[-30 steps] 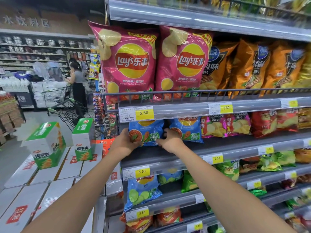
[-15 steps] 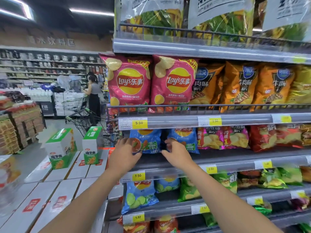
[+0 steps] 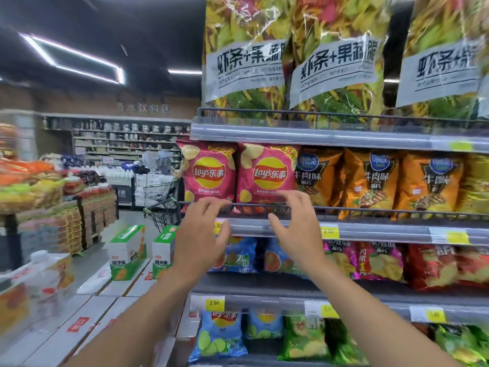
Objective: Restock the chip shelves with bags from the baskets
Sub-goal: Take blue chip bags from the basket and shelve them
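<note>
Both bare forearms reach forward and up; left hand and right hand raised, fingers spread and loosely bent; neither holds anything.

2 Lay's bags stand behind a rail; below, seemingly 2 more bags.

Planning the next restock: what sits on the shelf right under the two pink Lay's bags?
Two blue bags, upright and side by side. The left hand and the right hand each cover part of one, and anything standing behind the bags is hidden.
</note>
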